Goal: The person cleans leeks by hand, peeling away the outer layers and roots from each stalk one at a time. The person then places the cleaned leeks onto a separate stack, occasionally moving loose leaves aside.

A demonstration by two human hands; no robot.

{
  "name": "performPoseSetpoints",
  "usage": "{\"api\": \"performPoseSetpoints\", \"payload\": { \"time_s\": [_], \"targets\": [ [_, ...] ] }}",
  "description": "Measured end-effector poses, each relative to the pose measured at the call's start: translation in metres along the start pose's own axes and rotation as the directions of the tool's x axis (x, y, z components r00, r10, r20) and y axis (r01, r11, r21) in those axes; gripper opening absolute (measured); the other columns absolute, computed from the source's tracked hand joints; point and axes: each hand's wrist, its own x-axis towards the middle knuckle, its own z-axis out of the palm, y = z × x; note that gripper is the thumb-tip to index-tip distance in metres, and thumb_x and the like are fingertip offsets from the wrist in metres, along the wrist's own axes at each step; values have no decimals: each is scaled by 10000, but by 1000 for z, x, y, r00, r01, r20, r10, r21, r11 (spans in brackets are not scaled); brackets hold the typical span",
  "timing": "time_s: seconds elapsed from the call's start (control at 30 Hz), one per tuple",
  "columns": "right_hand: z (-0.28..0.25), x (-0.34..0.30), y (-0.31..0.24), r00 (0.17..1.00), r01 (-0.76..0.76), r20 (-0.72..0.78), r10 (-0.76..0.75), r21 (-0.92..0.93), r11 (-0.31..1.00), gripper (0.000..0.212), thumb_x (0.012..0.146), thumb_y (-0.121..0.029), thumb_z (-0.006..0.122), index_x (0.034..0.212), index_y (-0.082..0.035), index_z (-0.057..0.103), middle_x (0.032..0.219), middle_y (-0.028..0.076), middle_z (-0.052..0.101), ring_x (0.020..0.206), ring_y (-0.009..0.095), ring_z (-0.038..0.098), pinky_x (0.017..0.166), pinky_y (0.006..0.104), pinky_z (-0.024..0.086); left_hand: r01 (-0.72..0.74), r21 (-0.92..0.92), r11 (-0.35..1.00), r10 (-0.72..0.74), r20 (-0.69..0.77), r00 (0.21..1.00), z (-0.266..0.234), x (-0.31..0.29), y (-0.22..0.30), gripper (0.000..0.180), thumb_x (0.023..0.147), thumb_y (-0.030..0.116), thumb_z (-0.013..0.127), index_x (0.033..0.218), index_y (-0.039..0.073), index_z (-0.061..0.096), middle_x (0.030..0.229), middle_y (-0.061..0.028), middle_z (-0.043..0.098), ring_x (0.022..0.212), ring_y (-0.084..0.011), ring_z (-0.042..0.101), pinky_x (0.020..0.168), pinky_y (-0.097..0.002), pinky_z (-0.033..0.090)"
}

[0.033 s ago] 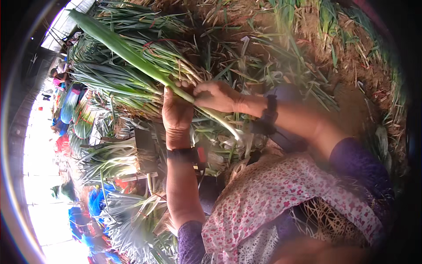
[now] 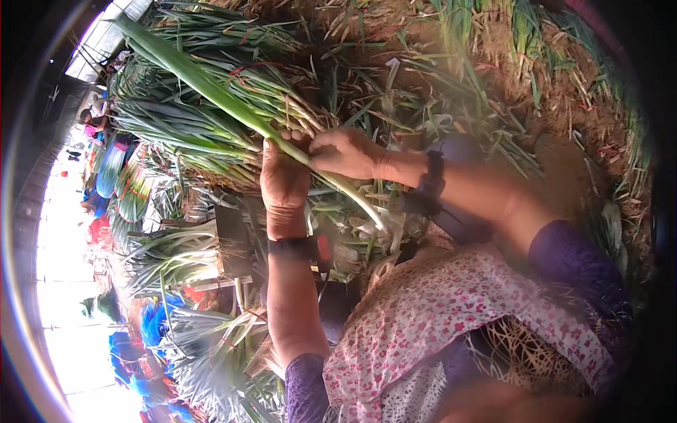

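Observation:
A single long green onion [image 2: 218, 99] slants across the view, its broad green leaves at the upper left and its thin white root end at the lower right. My left hand [image 2: 285, 173] is closed round the stalk from below. Beside it, my right hand [image 2: 347, 154] has its fingers curled in a pinch at the stalk, just below the left hand's grip. The right fingertips are partly hidden, so any strip of leaf between them does not show. Behind the hands lies a large pile of green onions [image 2: 176, 130].
A wooden rack [image 2: 234, 243] with more white-stemmed onions stands left of my left forearm, and another leafy bundle [image 2: 211, 352] is below it. Loose leaves and trimmings [image 2: 437, 106] litter the soil. A patterned cloth [image 2: 423, 303] covers my front. Another person [image 2: 94, 123] is far left.

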Motion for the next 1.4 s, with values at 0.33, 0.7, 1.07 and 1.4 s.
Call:
{"api": "performPoseSetpoints", "payload": {
  "time_s": [0.33, 0.7, 1.07, 1.4],
  "targets": [
    [1, 18, 12, 910, -344, 215, 356, -90, 935, 342, 727, -264, 564, 957, -21, 631, 807, 175, 637, 712, 250, 615, 659, 341, 462, -176, 182, 967, 201, -128, 971, -1, -7, -28, 324, 861, 177, 575, 1162, 94, 493, 879, -29, 542, 907, -187, 515, 892, -360, 408],
    [3, -9, 7, 977, -71, 194, 89, -96, 993, 188, 737, -210, 646, 816, -40, 631, 681, 127, 597, 661, 260, 607, 621, 343, 460, -165, 131, 978, 182, -135, 974, -11, -17, -14, 269, 849, 149, 591, 1102, 143, 500, 862, -7, 571, 890, -200, 533, 818, -357, 416],
    [25, -10, 12, 995, -48, 67, 77, -360, 932, 112, 706, -144, 592, 641, -55, 613, 627, 148, 583, 603, 317, 600, 554, 386, 467, -311, 386, 869, 417, -231, 879, -16, -18, -28, 284, 886, 146, 541, 1152, 121, 446, 877, -36, 539, 842, -208, 554, 781, -363, 455],
    [34, -13, 24, 997, -75, 3, 82, -368, 927, 180, 730, -206, 593, 633, -57, 617, 626, 141, 593, 589, 296, 606, 522, 376, 468, -303, 519, 799, 501, -296, 813, -12, -21, -35, 275, 898, 167, 525, 1152, 118, 434, 870, -51, 540, 797, -196, 564, 670, -336, 475]
  ]
}}
